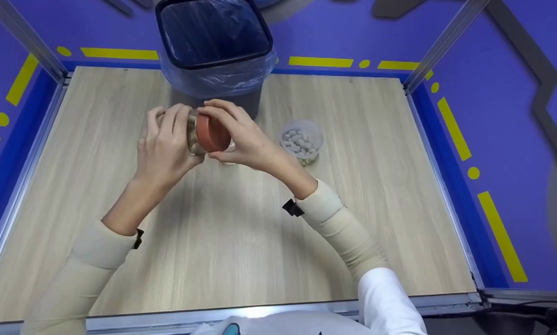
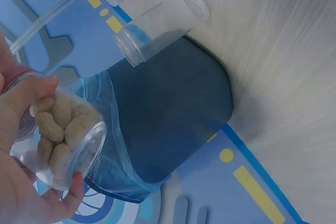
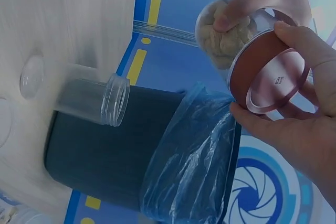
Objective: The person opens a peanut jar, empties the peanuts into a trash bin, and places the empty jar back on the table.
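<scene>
Above the wooden table (image 1: 241, 242), both hands hold one clear jar of peanuts (image 1: 192, 135) on its side. My left hand (image 1: 169, 137) grips the jar body, thumb and fingers curled round it. My right hand (image 1: 222, 135) pinches the red lid (image 1: 211, 133) at the jar's mouth. The left wrist view shows the jar's clear base (image 2: 65, 142) full of peanuts. In the right wrist view the red lid (image 3: 268, 74) sits against the jar (image 3: 228, 32), fingers (image 3: 299, 38) round its rim. Whether the lid is screwed on, I cannot tell.
A dark bin with a blue bag (image 1: 215, 46) stands at the table's far edge, just behind the hands. An open clear tub of pale pieces (image 1: 301, 141) sits right of the hands. An empty clear jar (image 3: 92, 98) and a loose clear lid (image 3: 31, 74) lie near the bin.
</scene>
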Motion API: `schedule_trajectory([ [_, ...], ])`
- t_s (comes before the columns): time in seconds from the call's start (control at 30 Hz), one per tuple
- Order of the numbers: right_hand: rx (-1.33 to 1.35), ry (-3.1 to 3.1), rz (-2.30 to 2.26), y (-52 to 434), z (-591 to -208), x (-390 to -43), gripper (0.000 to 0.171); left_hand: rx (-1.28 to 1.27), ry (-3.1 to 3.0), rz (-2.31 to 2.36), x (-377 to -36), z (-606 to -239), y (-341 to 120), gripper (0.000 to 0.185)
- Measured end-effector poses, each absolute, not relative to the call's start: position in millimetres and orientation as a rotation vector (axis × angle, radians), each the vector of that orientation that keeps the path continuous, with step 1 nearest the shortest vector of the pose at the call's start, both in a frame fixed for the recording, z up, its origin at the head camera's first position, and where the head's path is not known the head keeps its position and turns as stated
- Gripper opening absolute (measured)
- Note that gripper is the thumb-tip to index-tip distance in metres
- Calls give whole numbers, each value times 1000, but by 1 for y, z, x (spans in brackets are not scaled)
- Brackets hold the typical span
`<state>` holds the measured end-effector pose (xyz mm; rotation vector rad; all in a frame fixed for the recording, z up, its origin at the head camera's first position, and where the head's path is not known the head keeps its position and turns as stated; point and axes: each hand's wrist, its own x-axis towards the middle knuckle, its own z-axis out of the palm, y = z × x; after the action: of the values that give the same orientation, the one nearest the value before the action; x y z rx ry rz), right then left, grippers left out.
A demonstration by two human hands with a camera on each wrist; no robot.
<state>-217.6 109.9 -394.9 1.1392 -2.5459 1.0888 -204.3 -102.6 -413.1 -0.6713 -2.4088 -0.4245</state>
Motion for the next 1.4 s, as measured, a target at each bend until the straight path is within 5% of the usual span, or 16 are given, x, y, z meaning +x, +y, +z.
schedule_trajectory([
  [0.3, 693, -2769, 1635, 104, -387, -215, 82, -624, -2305, -360, -206, -412, -102, 71],
  [0.47, 529, -2903, 1548, 101, -382, -215, 87, -639, -2312, -368, -206, -415, -100, 75],
  [0.8, 1273, -2541, 1034, 110, -390, -223, 80, -653, -2412, -509, -203, -417, -103, 75],
  [0.97, 1356, -2505, 1018, 111, -391, -226, 77, -644, -2428, -523, -203, -417, -105, 77],
  [1.3, 673, -2913, 1397, 96, -382, -218, 81, -627, -2396, -481, -204, -421, -106, 73],
  [1.4, 648, -2944, 1361, 95, -381, -218, 84, -624, -2408, -493, -204, -422, -106, 74],
])
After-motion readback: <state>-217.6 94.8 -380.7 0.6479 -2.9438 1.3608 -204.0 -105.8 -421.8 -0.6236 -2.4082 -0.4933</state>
